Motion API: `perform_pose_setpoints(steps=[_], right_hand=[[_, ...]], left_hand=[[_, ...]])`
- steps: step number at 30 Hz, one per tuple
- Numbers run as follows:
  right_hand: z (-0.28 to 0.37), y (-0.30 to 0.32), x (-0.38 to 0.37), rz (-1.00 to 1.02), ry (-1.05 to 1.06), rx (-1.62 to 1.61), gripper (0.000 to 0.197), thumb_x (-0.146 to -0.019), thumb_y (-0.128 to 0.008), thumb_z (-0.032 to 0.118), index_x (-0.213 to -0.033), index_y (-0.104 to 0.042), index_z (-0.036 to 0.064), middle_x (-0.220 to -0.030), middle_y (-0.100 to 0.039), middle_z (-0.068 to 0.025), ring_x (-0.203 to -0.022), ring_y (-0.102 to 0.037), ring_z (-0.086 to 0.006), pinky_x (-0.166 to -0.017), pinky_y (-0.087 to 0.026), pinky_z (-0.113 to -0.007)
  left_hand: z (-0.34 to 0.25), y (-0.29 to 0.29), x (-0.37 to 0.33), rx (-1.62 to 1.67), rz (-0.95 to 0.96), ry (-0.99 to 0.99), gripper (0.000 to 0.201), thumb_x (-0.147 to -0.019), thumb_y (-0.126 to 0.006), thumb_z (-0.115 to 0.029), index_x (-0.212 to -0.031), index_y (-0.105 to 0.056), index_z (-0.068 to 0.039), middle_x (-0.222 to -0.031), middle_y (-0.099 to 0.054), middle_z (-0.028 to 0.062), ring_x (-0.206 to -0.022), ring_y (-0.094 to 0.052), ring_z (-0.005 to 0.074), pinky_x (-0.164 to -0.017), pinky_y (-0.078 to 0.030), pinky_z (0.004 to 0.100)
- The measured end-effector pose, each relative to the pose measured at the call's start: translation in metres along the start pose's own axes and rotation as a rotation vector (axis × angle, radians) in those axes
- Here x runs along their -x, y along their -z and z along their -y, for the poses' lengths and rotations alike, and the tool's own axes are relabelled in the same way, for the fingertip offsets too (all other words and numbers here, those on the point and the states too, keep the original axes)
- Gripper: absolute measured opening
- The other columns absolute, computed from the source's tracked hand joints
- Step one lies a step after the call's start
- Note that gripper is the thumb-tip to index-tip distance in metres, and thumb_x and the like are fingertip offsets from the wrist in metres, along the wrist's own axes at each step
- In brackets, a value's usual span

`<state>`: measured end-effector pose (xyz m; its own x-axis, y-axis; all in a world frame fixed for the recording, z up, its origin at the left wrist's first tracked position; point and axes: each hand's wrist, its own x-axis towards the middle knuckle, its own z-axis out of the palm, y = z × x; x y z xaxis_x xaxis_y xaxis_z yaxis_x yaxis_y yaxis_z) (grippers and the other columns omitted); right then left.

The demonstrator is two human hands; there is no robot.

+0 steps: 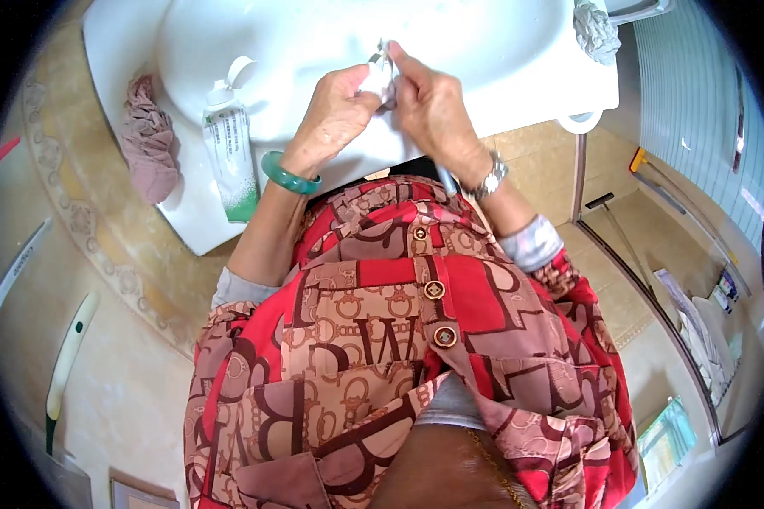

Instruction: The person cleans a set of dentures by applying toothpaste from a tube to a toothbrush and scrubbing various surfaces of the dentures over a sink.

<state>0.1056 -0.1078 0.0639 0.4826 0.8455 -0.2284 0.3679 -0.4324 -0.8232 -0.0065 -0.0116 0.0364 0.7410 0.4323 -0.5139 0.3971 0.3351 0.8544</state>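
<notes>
Home bathroom, white washbasin (518, 59), tiled floor (119, 382), cleanser tube (232, 144), glass shower door (696, 127)

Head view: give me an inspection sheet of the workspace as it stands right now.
Surface: white washbasin, rim bare near the hands.
Job's things: small white item pinched between both hands over the basin; what it is cannot be told.
Clutter: green-and-white tube with cap flipped open, mauve cloth on the left rim, grey cloth at the far right.
Hands: left hand and right hand meet on the item; bangle left, watch right.
Cables: nothing seen.
Surroundings: tiled floor.
</notes>
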Motion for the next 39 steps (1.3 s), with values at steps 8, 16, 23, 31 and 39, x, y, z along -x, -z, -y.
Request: perform_pose_setpoints(steps=[8, 16, 23, 31, 39], right_hand=[[0.0, -0.001, 0.003, -0.058, 0.123, 0.026, 0.041, -0.083, -0.048, -0.004, -0.124, -0.051, -0.0028, -0.059, -0.06, -0.0111, -0.045, -0.05, -0.0119, -0.044, -0.043, -0.027], [-0.001, 0.009, 0.002, 0.021, 0.076, -0.016, 0.035, -0.08, -0.051, -0.002, -0.115, -0.053, -0.0074, -0.063, -0.059, -0.0222, -0.053, -0.061, -0.0304, -0.051, -0.049, -0.035], [0.013, 0.006, 0.028, 0.004, 0.15, 0.071, 0.045, -0.081, -0.049, -0.007, -0.126, -0.049, -0.003, -0.057, -0.059, -0.0131, -0.046, -0.051, -0.0107, -0.045, -0.043, -0.026], [0.009, 0.001, 0.026, -0.03, 0.128, -0.013, 0.041, -0.083, -0.049, -0.006, -0.124, -0.05, -0.0038, -0.055, -0.057, -0.0133, -0.041, -0.049, -0.0126, -0.04, -0.04, -0.027], [0.004, -0.001, 0.022, -0.057, 0.163, -0.006, 0.041, -0.084, -0.048, -0.005, -0.124, -0.051, -0.0013, -0.059, -0.061, -0.009, -0.043, -0.049, -0.0095, -0.041, -0.041, -0.025]], left_hand=[[0.007, 0.003, -0.006, -0.059, 0.017, -0.084, 0.013, -0.076, -0.049, 0.001, -0.082, -0.06, 0.001, -0.063, -0.05, -0.0009, -0.058, -0.041, 0.0067, -0.051, -0.036, 0.0246], [-0.007, -0.003, -0.004, 0.158, -0.002, -0.037, 0.012, -0.078, -0.049, 0.001, -0.084, -0.059, 0.001, -0.068, -0.052, -0.0025, -0.06, -0.043, 0.0052, -0.052, -0.036, 0.0228], [0.003, 0.002, -0.007, 0.116, 0.041, 0.044, 0.019, -0.082, -0.049, 0.001, -0.098, -0.059, 0.001, -0.089, -0.059, -0.0001, -0.08, -0.052, 0.0077, -0.073, -0.043, 0.0232], [0.001, -0.006, -0.005, 0.187, -0.063, -0.044, 0.014, -0.078, -0.05, 0.004, -0.087, -0.061, 0.001, -0.067, -0.052, -0.0036, -0.056, -0.041, 0.0049, -0.048, -0.034, 0.0224], [0.006, 0.0, -0.008, 0.152, -0.023, -0.018, 0.015, -0.078, -0.051, 0.003, -0.089, -0.061, 0.002, -0.07, -0.053, -0.0036, -0.057, -0.041, 0.0042, -0.048, -0.034, 0.0218]])
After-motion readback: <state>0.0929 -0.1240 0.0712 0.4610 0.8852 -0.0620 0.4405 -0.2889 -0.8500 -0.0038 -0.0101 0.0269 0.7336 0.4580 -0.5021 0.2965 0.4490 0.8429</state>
